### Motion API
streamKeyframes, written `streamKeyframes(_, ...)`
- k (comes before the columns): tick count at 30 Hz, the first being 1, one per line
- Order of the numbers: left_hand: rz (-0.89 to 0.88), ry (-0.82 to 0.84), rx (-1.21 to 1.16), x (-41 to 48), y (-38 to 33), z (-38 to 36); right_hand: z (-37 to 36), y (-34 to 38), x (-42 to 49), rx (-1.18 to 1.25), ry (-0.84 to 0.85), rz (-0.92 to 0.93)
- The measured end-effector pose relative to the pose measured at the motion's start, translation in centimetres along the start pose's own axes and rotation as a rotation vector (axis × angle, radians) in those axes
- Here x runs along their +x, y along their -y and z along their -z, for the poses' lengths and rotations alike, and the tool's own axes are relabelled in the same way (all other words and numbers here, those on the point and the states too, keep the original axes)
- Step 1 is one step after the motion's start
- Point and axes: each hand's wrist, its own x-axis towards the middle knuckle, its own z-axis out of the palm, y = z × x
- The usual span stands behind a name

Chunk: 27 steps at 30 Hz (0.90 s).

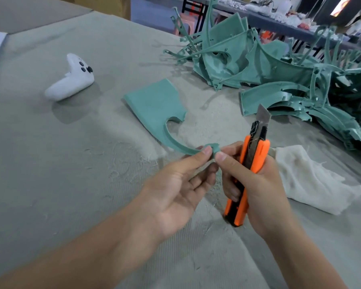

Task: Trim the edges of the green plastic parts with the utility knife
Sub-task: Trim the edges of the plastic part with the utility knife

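A green plastic part [156,103] with a flat panel and a long curved arm is held over the grey cloth-covered table [75,163]. My left hand [175,184] pinches the near tip of that arm between thumb and fingers. My right hand [256,184] grips an orange utility knife [250,163] upright, its blade out and pointing up and away. The right thumb tip touches the same tip of the arm, beside my left thumb. The blade is clear of the plastic.
A heap of green plastic parts [279,65] fills the table's far right. A white rag [313,178] lies right of the knife. A white controller [71,78] rests at far left. Thin plastic shavings dot the cloth near my hands. Other tables stand behind.
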Motion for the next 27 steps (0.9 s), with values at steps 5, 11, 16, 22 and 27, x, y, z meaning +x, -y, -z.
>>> streamKeyframes(5, -0.014, 0.093, -0.043, -0.4, -0.8, -0.4, 0.3, 0.4, -0.2, -0.408, -0.074, 0.217)
streamKeyframes(11, -0.020, 0.181, -0.098, -0.8, -1.5, -0.7, 1.0, 0.1, -0.3, -0.717, -0.063, 0.353)
streamKeyframes(16, -0.008, 0.130, -0.030, -0.7, -1.4, -0.7, 1.5, 0.1, -0.3, -0.769, -0.048, 0.358)
streamKeyframes(22, 0.012, 0.116, -0.015, -0.5, -1.3, -0.6, 2.2, 0.2, 0.0, -0.752, 0.015, 0.320)
streamKeyframes(27, 0.065, 0.125, -0.003, -0.6, -0.8, -0.4, 2.8, 0.3, 0.1, -0.771, 0.039, 0.292)
